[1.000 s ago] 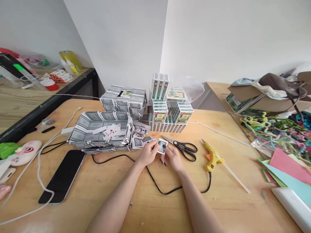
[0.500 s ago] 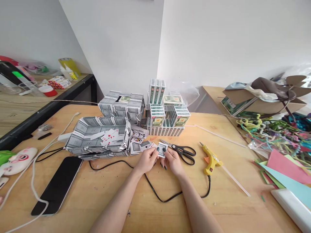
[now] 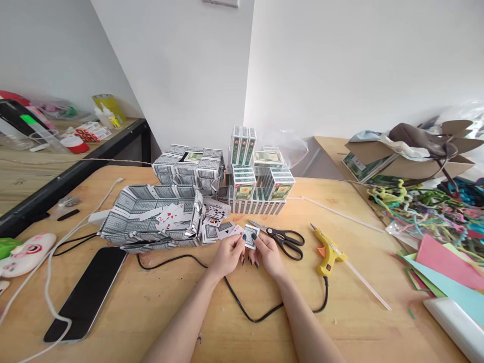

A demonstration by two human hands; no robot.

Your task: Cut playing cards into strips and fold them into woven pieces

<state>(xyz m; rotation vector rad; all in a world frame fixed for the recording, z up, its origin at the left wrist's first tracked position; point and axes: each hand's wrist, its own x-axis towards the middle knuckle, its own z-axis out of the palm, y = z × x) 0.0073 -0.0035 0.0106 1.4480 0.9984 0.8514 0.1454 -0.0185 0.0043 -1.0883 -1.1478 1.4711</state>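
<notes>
A playing card (image 3: pixel 250 236), patterned back up, is pinched between my left hand (image 3: pixel 229 254) and my right hand (image 3: pixel 267 253) above the middle of the table. My thumbs, with dark nails, press on its two sides; whether it is a single card cannot be told. Just beyond my left hand lie loose playing cards (image 3: pixel 214 231), some face up. Black-handled scissors (image 3: pixel 288 240) rest to the right of my right hand. Further right lies a yellow glue gun (image 3: pixel 328 252) with a clear glue stick in its rear. An open box made of cards (image 3: pixel 151 200) stands to the left, with loose cards inside.
Behind are a second card-covered block (image 3: pixel 189 169) and stacked card packs (image 3: pixel 260 181). A black cord (image 3: pixel 242 305) runs under my forearms. A phone (image 3: pixel 86 292) and white cable lie left; coloured paper (image 3: pixel 449 267), pipe cleaners (image 3: pixel 416 206) and a cardboard box (image 3: pixel 397 161) are right.
The view has tilted up slightly, so the scene sits a little lower. The card has turned slightly between my fingers; both hands still hold it.
</notes>
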